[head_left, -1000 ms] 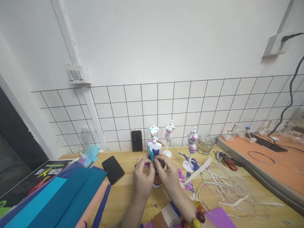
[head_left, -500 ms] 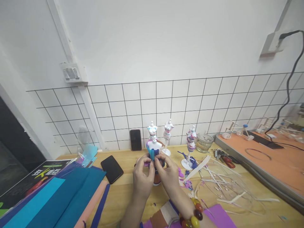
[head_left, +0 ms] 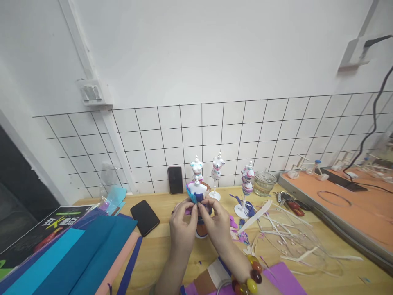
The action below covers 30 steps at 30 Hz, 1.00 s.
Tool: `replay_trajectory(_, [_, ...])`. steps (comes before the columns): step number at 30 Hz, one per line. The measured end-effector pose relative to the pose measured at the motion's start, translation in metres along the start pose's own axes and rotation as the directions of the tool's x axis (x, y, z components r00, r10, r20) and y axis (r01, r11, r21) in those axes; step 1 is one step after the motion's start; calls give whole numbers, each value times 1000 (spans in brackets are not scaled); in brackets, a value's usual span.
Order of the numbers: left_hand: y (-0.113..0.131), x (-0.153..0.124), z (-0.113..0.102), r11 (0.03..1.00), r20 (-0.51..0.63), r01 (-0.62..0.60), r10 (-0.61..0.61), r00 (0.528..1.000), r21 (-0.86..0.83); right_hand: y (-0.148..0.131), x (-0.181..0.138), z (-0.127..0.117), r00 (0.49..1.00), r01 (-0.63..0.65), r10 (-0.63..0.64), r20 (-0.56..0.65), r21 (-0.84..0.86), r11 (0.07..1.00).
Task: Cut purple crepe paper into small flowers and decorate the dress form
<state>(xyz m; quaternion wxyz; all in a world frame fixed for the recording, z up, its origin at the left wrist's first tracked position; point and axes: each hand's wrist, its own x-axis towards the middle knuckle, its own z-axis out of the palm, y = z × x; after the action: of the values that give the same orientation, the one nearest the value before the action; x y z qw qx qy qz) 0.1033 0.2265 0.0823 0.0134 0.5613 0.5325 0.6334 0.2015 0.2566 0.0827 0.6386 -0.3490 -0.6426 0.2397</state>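
Note:
A small white mannequin (head_left: pixel 197 186) stands between my hands, dressed in blue, purple and brown paper pieces. My left hand (head_left: pixel 184 219) pinches a folded light-blue paper strip (head_left: pixel 192 194) at its chest. Close beside it, my right hand (head_left: pixel 213 215) has thumb and forefinger pressed on the dark-blue paper (head_left: pixel 199 197) at the front. Both sets of fingertips nearly meet there and hide the mannequin's waist. Behind stand more small mannequins: one straight behind (head_left: pixel 197 167), another slightly right (head_left: pixel 217 166), and a third, colour-wrapped one (head_left: pixel 247 180) farther right.
Coloured paper sheets (head_left: pixel 92 241) are stacked at the left, near a black phone (head_left: pixel 145 218). Another phone (head_left: pixel 175 180) leans on the wall. White strips and wires (head_left: pixel 288 235) lie at the right, with a glass bowl (head_left: pixel 264 183), keys (head_left: pixel 290 203) and an orange-topped board (head_left: pixel 346 209).
The dressed mannequin has shifted slightly left with my hands. The light-blue strip, upright before, now slants to the left and looks more fanned out. Both hands keep their pinch.

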Motion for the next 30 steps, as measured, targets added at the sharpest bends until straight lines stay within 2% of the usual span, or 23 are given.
replay_trajectory(8, [0,2,0,1000,-33,-4,5,999,5,2,0,1,1000,14,-14,18,6,1000])
replay_trajectory(13, [1,2,0,1000,-16,-3,2,1000,-10,4,0,2,1000,4,-3,21,-9,1000])
replay_trajectory(24, [-6,-1,3,991,10,116,-116,993,-62,5,0,1,999,-2,3,35,-17,1000])
replay_trajectory(30, [-5,-2,3,993,15,108,-108,994,-45,6,0,2,999,-4,4,34,-17,1000])
